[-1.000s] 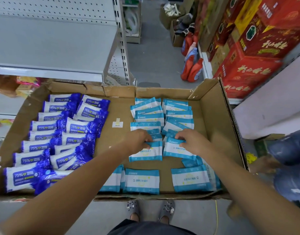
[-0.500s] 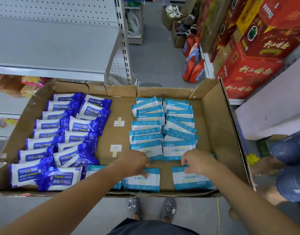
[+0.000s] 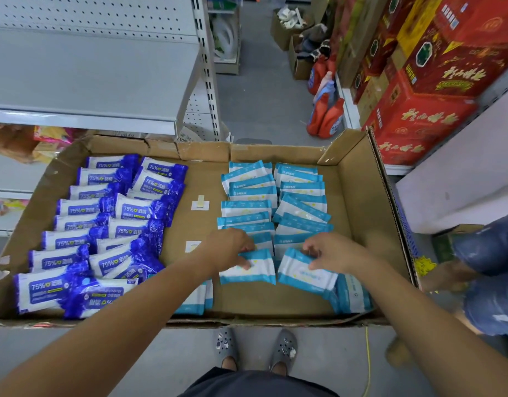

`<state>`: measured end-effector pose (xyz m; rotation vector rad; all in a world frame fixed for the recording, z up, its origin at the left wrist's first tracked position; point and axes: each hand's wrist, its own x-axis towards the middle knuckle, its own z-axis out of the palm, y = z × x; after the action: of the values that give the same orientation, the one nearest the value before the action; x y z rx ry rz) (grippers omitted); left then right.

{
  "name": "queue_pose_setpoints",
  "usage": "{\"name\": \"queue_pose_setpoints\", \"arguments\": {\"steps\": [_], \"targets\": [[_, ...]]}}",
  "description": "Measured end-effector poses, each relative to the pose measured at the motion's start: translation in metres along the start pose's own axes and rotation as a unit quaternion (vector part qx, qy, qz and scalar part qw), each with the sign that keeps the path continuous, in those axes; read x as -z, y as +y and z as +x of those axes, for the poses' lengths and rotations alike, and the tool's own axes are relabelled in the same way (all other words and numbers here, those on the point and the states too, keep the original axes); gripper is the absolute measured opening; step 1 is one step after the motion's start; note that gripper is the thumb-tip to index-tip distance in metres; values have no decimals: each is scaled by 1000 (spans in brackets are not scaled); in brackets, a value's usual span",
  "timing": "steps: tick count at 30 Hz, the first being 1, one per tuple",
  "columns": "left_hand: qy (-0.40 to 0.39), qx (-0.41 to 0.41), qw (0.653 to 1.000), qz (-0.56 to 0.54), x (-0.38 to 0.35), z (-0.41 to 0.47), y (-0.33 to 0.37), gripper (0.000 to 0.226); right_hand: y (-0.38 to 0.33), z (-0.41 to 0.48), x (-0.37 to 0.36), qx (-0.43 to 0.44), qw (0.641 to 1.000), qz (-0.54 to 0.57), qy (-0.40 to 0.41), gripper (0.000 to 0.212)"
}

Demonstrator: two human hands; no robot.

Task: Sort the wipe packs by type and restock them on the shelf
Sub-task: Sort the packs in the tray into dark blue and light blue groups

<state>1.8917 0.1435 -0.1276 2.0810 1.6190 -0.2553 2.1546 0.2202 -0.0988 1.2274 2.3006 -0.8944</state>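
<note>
1 cardboard box (image 3: 361, 213) holds 2 kinds of wipe pack. Dark-blue wipe packs (image 3: 133, 209) — roughly 16, in 2 overlapping columns, so the exact figure cannot be fixed. Light-blue wipe packs (image 3: 303, 207) — about 16 in 2 columns, plus some 4 more along the near wall, partly hidden by the arms. 2 hands are in the box, left hand (image 3: 229, 247) and right hand (image 3: 335, 250), each gripping 1 light-blue pack. 2 small paper labels (image 3: 200, 202) lie on the box floor. 2 grey shoes (image 3: 225, 343) show below.
</note>
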Motion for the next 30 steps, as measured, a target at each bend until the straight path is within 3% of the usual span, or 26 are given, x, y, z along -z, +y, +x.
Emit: {"name": "queue_pose_setpoints", "arguments": {"steps": [5,9,11,13,15,17,19,25,30], "targets": [[75,9,995,71,-9,10,1,41,-9,26,-18,-20,994,-67,81,35],[180,-6,984,18,-22,-3,-9,49,-8,18,-21,-33,992,-39,115,41],[207,-11,977,-48,-16,-19,-19,39,4,5,-11,-77,989,-7,124,32],[134,15,988,-73,-1,-37,-33,27,21,-7,3,-151,982,-53,99,20],[1,51,998,-32,8,-52,-50,28,33,-19,10,-207,970,-123,24,22],[-130,84,988,0,8,-62,-57,40,39,-24,7,-204,965,-160,-41,26],[-193,93,976,37,-2,-65,-56,53,40,-23,0,-174,970,-158,-61,39],[-182,93,976,70,-20,-64,-57,51,40,-22,-14,-133,970,-198,-45,67],[-205,89,974,45,-8,-62,-60,49,43,-28,-14,-164,971,-175,-11,37]]}}
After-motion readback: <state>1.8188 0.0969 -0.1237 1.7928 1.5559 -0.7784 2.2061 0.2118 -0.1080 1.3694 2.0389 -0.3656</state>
